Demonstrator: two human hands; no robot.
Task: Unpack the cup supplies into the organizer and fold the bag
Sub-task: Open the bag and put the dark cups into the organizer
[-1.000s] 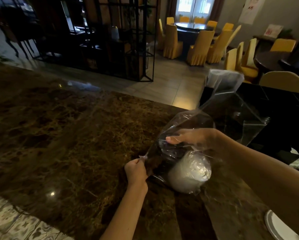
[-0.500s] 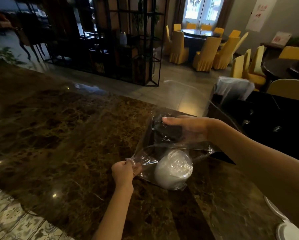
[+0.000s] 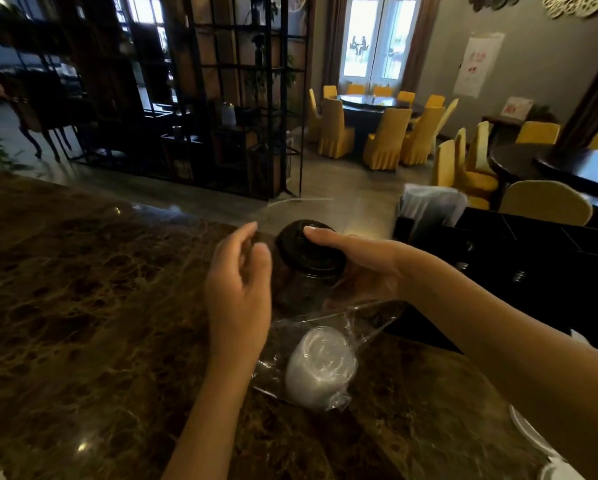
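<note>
A clear plastic bag (image 3: 366,327) lies on the dark marble counter (image 3: 82,306). Inside it, near me, sits a stack of white translucent lids (image 3: 320,367). Further back stands a stack of black cup lids (image 3: 309,251), and my right hand (image 3: 356,254) grips it from the right side with the thumb on top. My left hand (image 3: 238,282) hovers just left of the black stack, fingers spread, holding nothing. The black organizer (image 3: 519,258) stands to the right on the counter, with a white sleeve of supplies (image 3: 429,206) upright in its far-left slot.
A white plate rim (image 3: 529,431) shows at the counter's lower right. Beyond the counter are a tiled floor, a black metal shelf unit (image 3: 228,98), and round tables with yellow-covered chairs (image 3: 384,136).
My left hand let go of the bag's corner and rose, open, beside the black lids. My right hand has lifted the black lid stack up out of the bag's mouth. The camera tilted upward.
</note>
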